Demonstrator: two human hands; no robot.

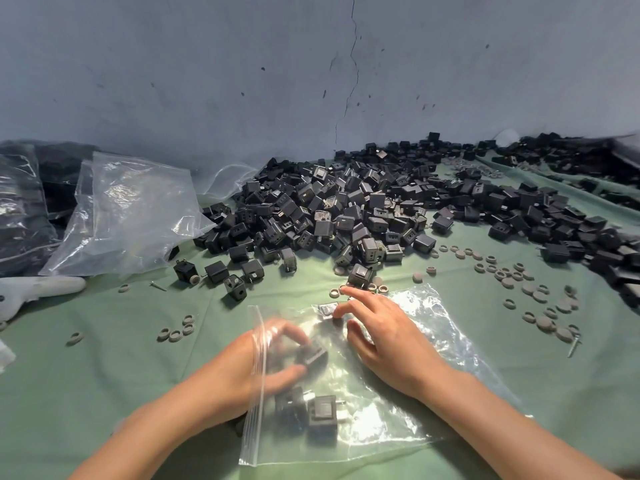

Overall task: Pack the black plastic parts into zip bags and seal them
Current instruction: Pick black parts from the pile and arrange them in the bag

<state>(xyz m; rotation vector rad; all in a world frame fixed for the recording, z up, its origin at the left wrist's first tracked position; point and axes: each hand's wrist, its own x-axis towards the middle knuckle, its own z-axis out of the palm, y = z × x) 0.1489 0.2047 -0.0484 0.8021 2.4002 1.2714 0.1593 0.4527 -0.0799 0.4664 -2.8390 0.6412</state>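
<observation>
While my left hand (258, 370) sits inside the mouth of the zip bag (436, 344), it grips one black part (311, 355) between thumb and curled fingers. It is blurred, so the exact pinch is hard to read. Step in hand, my call: loading, and early, since only a few parts (322, 415) lie in the bag, just nearer me than that hand. The bag lies flat on the counter (138, 368), with its zip strip on the left and unsealed. My right hand (384, 337) rests on top of the film, fingers spread, grasping nothing, pinning the bag. Next move likely needs the part dropped deep in the bag, then more fetched. The pile of black parts (346, 209) sits beyond both hands. Grey rings (540, 299) are scattered right of the right hand, and spare clear bags (128, 209) lie far left of the left hand. Both forearms come in low.
</observation>
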